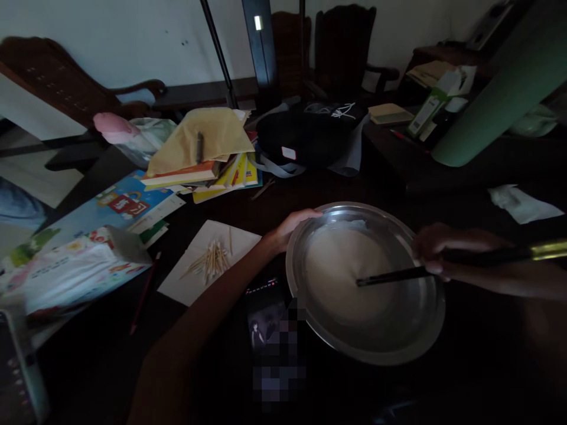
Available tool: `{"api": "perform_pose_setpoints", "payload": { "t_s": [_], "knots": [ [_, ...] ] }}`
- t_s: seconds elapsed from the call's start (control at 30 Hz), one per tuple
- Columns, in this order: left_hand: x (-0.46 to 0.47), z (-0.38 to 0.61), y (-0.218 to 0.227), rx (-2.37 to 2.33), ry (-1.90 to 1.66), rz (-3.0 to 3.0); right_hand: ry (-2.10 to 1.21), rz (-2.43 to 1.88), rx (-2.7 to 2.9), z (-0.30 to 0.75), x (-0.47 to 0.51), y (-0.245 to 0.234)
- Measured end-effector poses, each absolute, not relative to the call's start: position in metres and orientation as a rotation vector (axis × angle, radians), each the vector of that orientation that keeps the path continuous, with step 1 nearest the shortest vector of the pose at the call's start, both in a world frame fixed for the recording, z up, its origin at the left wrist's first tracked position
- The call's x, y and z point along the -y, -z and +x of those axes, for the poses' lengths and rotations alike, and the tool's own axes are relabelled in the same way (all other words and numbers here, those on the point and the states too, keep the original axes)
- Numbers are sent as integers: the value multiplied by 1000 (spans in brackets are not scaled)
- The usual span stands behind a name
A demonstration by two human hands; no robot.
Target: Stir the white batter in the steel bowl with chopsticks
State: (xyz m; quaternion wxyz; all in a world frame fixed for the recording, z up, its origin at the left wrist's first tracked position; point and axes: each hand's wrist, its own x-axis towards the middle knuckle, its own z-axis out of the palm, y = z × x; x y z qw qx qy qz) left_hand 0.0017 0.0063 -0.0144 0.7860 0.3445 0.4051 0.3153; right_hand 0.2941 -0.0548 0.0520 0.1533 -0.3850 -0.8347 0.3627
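A wide metal basin stands on the dark table, with a pale, milky mixture in its bottom. My left hand grips the basin's far left rim, thumb or finger laid along the edge. In my right hand, closed above the right rim, are black chopsticks with gold-coloured ends; their tips dip into the middle of the mixture. Left of the basin, a phone with a lit screen lies flat, partly pixelated. Beyond my left forearm, cotton swabs are heaped on a white paper sheet.
Books and a brown envelope are stacked behind, beside a black bag. A tissue pack and a red pencil lie at left. A crumpled tissue is at right, below a large green cylinder. Wooden chairs stand behind.
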Motion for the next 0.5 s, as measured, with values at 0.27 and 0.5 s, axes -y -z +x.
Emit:
{"api": "perform_pose_setpoints", "payload": {
  "t_s": [0.27, 0.5],
  "knots": [
    [-8, 2, 15, -876, -631, 641, -911, -1278, 2262, 255, 57, -27],
    [-8, 3, 13, -896, -603, 599, -802, -1391, 2260, 293, 53, -53]
  ]
}}
